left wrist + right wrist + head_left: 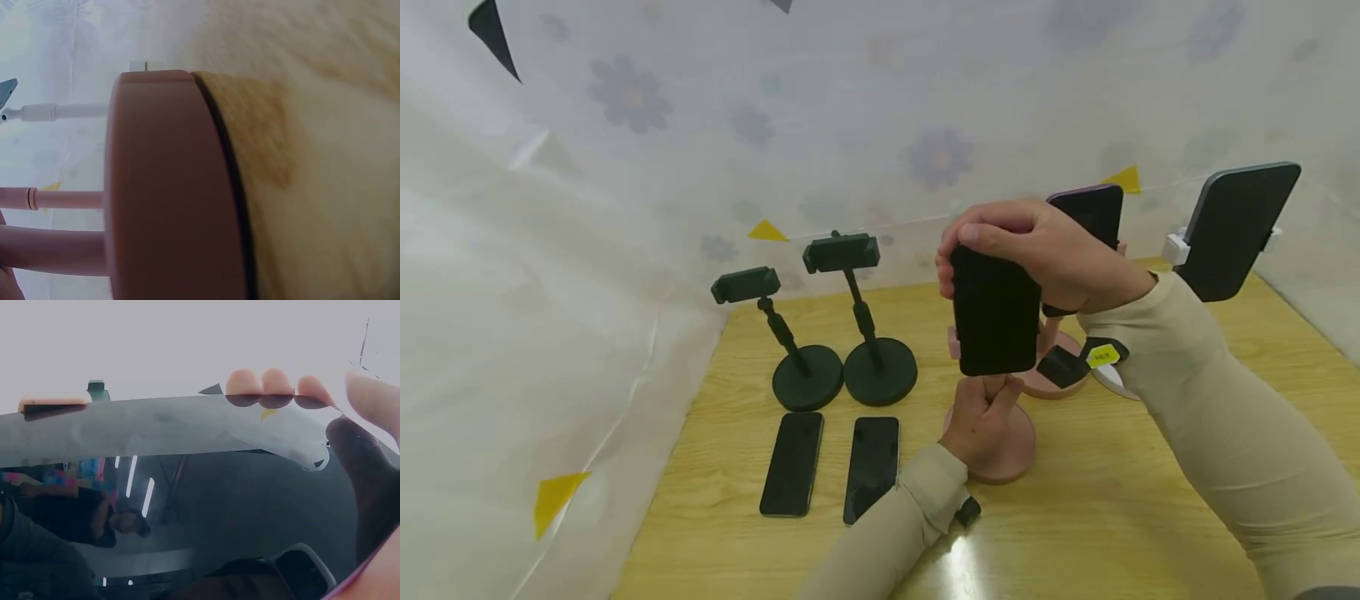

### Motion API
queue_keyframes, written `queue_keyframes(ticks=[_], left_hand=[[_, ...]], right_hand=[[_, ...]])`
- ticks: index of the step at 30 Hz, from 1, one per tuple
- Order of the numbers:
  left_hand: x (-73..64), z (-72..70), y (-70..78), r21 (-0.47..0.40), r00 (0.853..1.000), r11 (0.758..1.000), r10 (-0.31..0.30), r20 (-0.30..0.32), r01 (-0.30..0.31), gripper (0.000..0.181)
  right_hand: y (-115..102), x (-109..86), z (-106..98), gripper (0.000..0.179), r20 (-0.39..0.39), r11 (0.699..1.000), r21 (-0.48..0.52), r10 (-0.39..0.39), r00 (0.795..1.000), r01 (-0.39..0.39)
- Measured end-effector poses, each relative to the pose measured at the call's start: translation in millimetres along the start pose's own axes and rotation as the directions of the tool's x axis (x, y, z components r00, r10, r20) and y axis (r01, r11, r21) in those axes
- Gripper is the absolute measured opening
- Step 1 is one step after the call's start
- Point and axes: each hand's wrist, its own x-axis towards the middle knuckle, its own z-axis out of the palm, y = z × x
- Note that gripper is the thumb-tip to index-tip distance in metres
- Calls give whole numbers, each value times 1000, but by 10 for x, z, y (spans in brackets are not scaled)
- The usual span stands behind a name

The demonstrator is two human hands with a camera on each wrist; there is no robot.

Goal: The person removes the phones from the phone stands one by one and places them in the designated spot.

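Observation:
A black-screened phone [997, 321] stands upright in the clamp [954, 342] of a pink phone stand [1013, 450]. My right hand [1045, 250] grips the phone's top end, fingers bent over its far edge; in the right wrist view the fingertips [275, 384] show along the edge of the glossy screen [237, 494]. Below, my left hand [977, 423] holds the stand's pole just above the round base. The left wrist view has that base [175, 187] up close on the wooden table [337, 206], with the pole [56, 251] beside it.
Two dark green phone stands [807, 377] [880, 371] with clamps stand on the left. Two phones [792, 464] [872, 458] lie flat in front of them. Behind my right hand, a second pink stand [1060, 379] bears a phone [1086, 212]. A phone [1237, 229] in a white clamp stands far right.

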Motion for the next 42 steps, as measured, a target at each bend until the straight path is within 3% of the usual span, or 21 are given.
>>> queue_keyframes(ticks=[7, 17, 27, 37, 42], left_hand=[[9, -16, 18, 40, 1000, 999, -11, 16, 11, 51], [2, -2, -25, 8, 999, 999, -41, 8, 41, 51], [12, -20, 33, 19, 998, 998, -68, 16, 68, 52], [-75, 44, -262, 31, 996, 996, -87, 10, 87, 52], [-68, 51, -293, 64, 997, 995, -77, 20, 75, 50]], right_hand=[[-11, 3, -6, 25, 6, 1000, -5, -14, 1000, 14], [-30, 17, -8, 26, 14, 1000, -4, -2, 1000, 2], [-51, 24, -15, 26, 28, 1000, 8, -17, 999, 17], [-59, 15, -8, 25, 33, 999, 35, -21, 999, 20], [-77, 8, -7, 26, 28, 999, 36, -24, 999, 23]])
